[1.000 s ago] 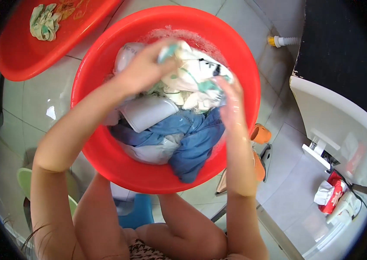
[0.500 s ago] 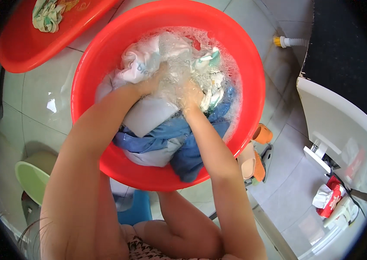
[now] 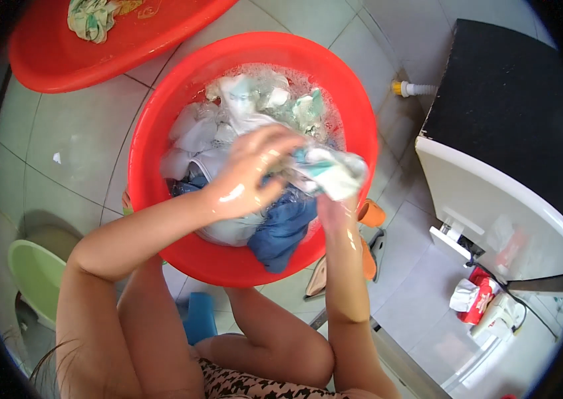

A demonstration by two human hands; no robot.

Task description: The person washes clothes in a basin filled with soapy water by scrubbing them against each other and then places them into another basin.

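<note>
A red basin [image 3: 145, 126] holds sudsy water and a pile of wet laundry. Above its right half, a wet white-and-green cloth [image 3: 334, 174] is lifted out of the water and blurred by motion. My right hand [image 3: 338, 214] grips that cloth from below, its fingers mostly hidden behind the fabric. Just left of the cloth, my wet left hand [image 3: 249, 174] hovers over the basin, thumb and fingers apart. Beneath it lie white garments [image 3: 196, 133] and a blue garment [image 3: 282, 233], which hangs toward the near rim.
A second red basin [image 3: 48, 70] at the far left holds a pale crumpled cloth [image 3: 92, 18]. A green basin [image 3: 35, 272] stands at lower left, a blue stool [image 3: 199, 319] near my legs. To the right are orange slippers [image 3: 370, 214], a black-topped white cabinet [image 3: 494, 186] and a hose end [image 3: 414, 88].
Both hands have come up out of the water. My right hand has raised the white-and-green cloth toward the right rim; my left hand has moved nearer and opened. The view has shifted.
</note>
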